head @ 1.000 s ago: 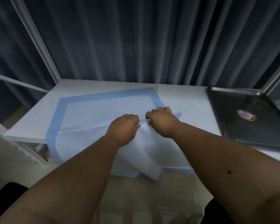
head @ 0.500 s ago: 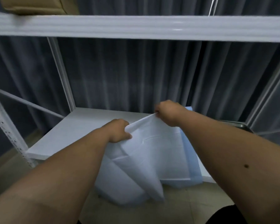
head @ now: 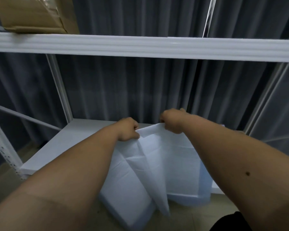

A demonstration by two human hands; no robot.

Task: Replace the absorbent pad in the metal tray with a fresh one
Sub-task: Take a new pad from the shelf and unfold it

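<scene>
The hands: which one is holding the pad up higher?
The right hand. It pinches the top edge of the absorbent pad higher and farther back than the left hand, which grips the same edge lower.

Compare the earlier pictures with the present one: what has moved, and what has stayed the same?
The absorbent pad, flat on the white shelf a second ago, now hangs lifted above its front edge. The left hand and right hand rose with it. The metal tray has left view. Both hands still pinch the pad's top edge.

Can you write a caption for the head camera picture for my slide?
Both hands, left and right, hold a white absorbent pad up over a white shelf.
</scene>
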